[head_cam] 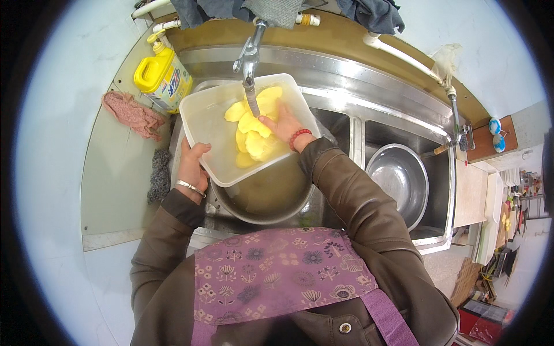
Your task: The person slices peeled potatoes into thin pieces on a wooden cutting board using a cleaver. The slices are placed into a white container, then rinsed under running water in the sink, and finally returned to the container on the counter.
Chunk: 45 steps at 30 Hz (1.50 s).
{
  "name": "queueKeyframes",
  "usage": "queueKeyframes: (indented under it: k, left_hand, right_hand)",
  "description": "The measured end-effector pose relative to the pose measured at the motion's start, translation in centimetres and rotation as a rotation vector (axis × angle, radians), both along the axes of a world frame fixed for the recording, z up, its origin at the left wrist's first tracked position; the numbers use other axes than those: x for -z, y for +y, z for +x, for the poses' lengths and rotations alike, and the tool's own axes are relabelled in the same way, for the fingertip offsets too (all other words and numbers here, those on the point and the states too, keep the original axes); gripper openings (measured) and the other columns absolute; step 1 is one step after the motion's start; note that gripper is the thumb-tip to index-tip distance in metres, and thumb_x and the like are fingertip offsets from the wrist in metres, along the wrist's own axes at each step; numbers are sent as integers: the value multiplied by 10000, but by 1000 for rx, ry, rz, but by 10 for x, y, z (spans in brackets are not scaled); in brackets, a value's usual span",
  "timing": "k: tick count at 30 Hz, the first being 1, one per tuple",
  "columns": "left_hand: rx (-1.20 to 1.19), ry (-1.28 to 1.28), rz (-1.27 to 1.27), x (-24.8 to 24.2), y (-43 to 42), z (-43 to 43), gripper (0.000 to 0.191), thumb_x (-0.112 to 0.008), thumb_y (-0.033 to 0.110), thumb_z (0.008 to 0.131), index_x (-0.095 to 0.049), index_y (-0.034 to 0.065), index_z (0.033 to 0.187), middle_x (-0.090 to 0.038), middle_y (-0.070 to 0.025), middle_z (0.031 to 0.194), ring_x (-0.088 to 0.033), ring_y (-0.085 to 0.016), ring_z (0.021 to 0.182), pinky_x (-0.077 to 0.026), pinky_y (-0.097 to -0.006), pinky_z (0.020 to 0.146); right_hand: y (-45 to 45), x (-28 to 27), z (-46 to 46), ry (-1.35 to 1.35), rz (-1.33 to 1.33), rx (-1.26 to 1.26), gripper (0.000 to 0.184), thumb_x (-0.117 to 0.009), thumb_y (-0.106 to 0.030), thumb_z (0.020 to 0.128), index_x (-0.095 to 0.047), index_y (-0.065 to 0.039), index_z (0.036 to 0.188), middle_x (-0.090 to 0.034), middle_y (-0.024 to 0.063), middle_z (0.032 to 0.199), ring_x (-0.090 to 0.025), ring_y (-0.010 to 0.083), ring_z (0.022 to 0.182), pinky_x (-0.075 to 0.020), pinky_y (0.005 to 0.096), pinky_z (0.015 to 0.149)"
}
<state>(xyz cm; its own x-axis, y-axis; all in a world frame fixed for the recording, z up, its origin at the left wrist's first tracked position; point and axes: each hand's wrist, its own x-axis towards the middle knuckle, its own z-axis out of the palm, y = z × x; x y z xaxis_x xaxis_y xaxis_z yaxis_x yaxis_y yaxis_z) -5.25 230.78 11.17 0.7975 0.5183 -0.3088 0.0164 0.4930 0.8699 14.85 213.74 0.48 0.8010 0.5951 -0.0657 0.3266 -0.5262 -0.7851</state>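
Observation:
A translucent white plastic tub (203,125) is tilted over a round metal basin (264,194) of cloudy water in the sink. My left hand (193,166) grips the tub's left side, thumb over the rim. Inside the tub, my right hand (288,125) rests against peeled yellow pieces (255,129), some of them in water; whether its fingers close on any piece I cannot tell. The metal faucet (251,65) hangs over the tub, its spout end close to the pieces and my right fingertips.
A yellow detergent jug (164,78), a pink cloth (133,114) and a dark mesh scourer (159,175) lie left of the sink. In the right sink bowl stands a steel basin (398,186), with a second faucet (454,125) at its upper right.

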Motion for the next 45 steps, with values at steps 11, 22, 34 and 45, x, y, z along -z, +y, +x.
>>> queueKeyframes:
  k: [11,22,34,45]
  left_hand:
    - [-7,34,70,-8,-4,3,673,-572,53,751,-355,79,1388,-531,-123,1236,-562,-272,1097,-537,-433,866]
    - [0,39,159,-22,-12,9,667,-549,36,762,-348,38,1398,-519,-140,1274,-545,-281,1127,-476,-426,961]
    - [70,46,288,-36,-9,16,861,-619,1,741,-185,5,1484,-495,-181,1307,-543,-274,1141,-476,-394,950]
    - [79,115,486,-53,-9,24,889,-626,14,708,-217,59,1496,-524,-155,1258,-570,-258,1100,-491,-388,936]
  right_hand:
    - [2,-1,-1,19,-30,25,1028,-670,-571,805,-208,62,1470,-282,318,1466,-357,438,1346,-345,434,1102]
    - [4,1,0,61,-2,37,1077,-704,-556,778,-172,63,1480,-287,327,1468,-344,430,1359,-327,418,1117]
    - [9,5,-8,88,78,92,1065,-683,-574,800,-198,112,1454,-325,346,1446,-328,430,1370,-291,426,1131]
    - [33,30,-16,60,309,177,1051,-705,-535,793,-218,140,1434,-348,354,1427,-335,436,1361,-288,441,1129]
